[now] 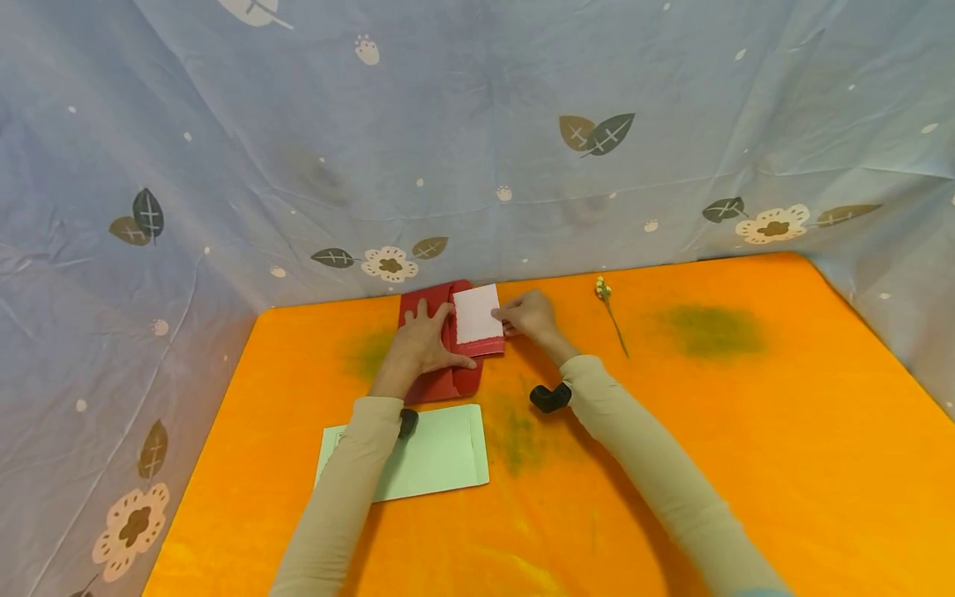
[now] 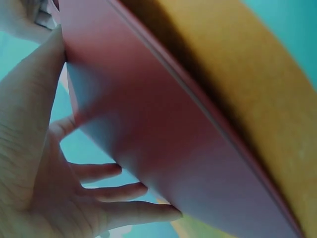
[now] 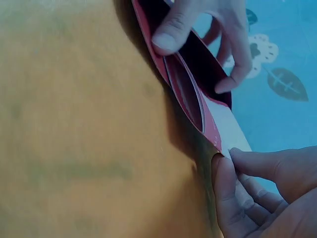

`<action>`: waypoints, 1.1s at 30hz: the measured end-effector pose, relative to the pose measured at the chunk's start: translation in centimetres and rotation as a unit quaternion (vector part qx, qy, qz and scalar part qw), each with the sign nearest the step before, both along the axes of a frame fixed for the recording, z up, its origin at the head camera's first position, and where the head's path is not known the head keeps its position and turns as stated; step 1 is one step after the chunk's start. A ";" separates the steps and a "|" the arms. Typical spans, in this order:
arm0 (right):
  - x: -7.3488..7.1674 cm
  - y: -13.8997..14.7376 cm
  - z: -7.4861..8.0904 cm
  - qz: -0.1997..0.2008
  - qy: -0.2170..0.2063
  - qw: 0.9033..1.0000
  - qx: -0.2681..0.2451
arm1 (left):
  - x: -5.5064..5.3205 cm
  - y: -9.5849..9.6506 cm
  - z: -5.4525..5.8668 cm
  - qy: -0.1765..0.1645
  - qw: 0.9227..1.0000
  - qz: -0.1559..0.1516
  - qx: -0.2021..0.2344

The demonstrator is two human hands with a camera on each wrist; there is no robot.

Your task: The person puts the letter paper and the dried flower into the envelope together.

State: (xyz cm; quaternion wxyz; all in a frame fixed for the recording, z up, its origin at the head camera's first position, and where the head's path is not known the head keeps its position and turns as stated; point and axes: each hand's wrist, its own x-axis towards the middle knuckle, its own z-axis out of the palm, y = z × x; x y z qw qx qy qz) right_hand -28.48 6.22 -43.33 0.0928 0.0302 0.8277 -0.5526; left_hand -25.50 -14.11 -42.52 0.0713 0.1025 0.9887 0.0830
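Note:
A red envelope (image 1: 436, 386) lies at the back of the table, its mouth spread apart in the right wrist view. A folded card with a white face and a red border (image 1: 476, 315) reaches partly into that mouth. My right hand (image 1: 530, 315) pinches the card's outer edge between thumb and fingers. Across the envelope rests my left hand (image 1: 421, 342), fingers spread. Its thumb (image 3: 166, 42) presses one side of the mouth while fingertips touch the other side. How deep the card sits inside is hidden.
Nearer to me, a pale green envelope (image 1: 436, 456) lies partly under my left forearm. A small sprig with pale yellow buds (image 1: 613, 315) is to the right. Patterned blue cloth (image 1: 477, 149) hangs behind the orange tabletop (image 1: 746, 431).

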 end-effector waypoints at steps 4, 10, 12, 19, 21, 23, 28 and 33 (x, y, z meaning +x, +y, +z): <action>0.2 -0.9 -0.3 0.016 0.043 0.997 0.061 | 0.0 -0.1 0.1 -0.006 1.000 0.000 -0.001; 0.8 -2.2 -0.4 0.026 0.101 0.987 0.119 | 0.1 -0.1 0.1 -0.014 1.000 0.003 0.003; 1.0 -2.6 -0.2 0.021 0.105 0.987 0.116 | 0.0 -0.1 0.0 -0.013 1.000 0.002 0.003; 1.5 -3.2 0.0 0.007 0.108 0.986 0.124 | 0.0 -0.1 0.0 -0.008 1.000 0.000 0.002; 1.7 -3.3 0.0 0.006 0.108 0.987 0.120 | 0.1 -0.1 0.0 -0.008 1.000 -0.001 0.003; 1.9 -3.4 0.0 0.009 0.111 0.987 0.115 | 0.0 -0.1 0.0 -0.007 1.000 -0.001 0.003; 2.2 -3.6 -0.2 0.045 0.122 0.987 0.096 | 0.0 -0.1 -0.1 -0.002 1.000 0.000 0.001; 2.4 -4.0 -0.3 0.076 0.113 0.988 0.077 | 0.1 -0.1 -0.2 0.003 1.000 -0.003 -0.003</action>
